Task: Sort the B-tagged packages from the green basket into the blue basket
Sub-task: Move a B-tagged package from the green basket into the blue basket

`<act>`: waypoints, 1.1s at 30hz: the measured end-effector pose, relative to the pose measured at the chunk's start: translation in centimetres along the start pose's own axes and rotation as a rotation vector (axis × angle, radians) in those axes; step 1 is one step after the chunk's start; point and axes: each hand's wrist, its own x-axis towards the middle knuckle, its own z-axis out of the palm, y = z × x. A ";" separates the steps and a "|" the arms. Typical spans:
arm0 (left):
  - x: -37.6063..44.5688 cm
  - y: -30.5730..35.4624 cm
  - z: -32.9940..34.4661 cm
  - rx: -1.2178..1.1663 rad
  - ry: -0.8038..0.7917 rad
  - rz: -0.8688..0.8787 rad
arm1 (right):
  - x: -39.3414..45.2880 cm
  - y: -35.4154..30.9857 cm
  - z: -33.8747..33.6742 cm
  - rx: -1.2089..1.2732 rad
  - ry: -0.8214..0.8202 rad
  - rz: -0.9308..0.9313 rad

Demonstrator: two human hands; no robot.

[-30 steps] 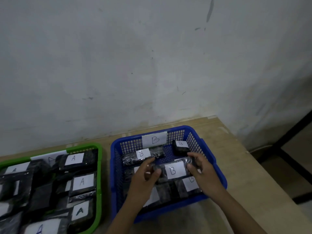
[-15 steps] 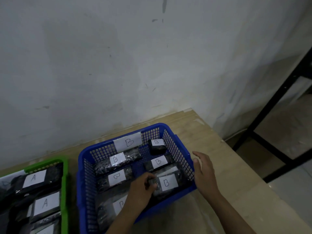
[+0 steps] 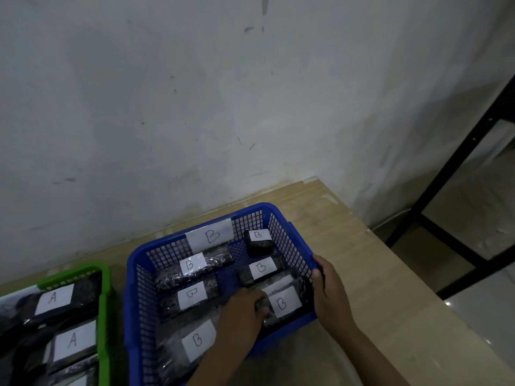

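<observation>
Both forearms are bare to the frame edge; left hand (image 3: 242, 313) and right hand (image 3: 331, 298) wear nothing.

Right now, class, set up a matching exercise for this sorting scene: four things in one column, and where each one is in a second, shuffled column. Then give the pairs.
Things:
1. right hand
2. left hand
3. small black package
4. A-tagged packages

Places:
a. in the green basket
b. far right corner of the blue basket
c. on the blue basket's right rim
d. inside the blue basket, on a B-tagged package

Pairs: 1-c, 2-d, 3-b, 4-a
</observation>
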 end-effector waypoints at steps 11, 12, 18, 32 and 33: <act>1.8 -0.5 -2.2 -0.333 0.101 -0.098 | 0.0 -0.2 -0.1 -0.050 0.040 -0.025; 2.3 -0.8 -2.8 -0.337 0.144 -0.109 | 0.1 -0.5 -0.1 -0.079 0.061 -0.049; 6.0 -1.9 -4.0 -0.256 0.243 -0.085 | 1.7 -0.7 0.4 -0.237 0.042 -0.153; 8.6 -3.9 -0.7 0.083 0.093 -0.034 | 1.7 -1.0 0.8 -0.318 -0.052 -0.072; 8.5 -3.8 -0.6 0.060 0.101 -0.035 | 1.7 -0.9 0.8 -0.323 -0.051 -0.070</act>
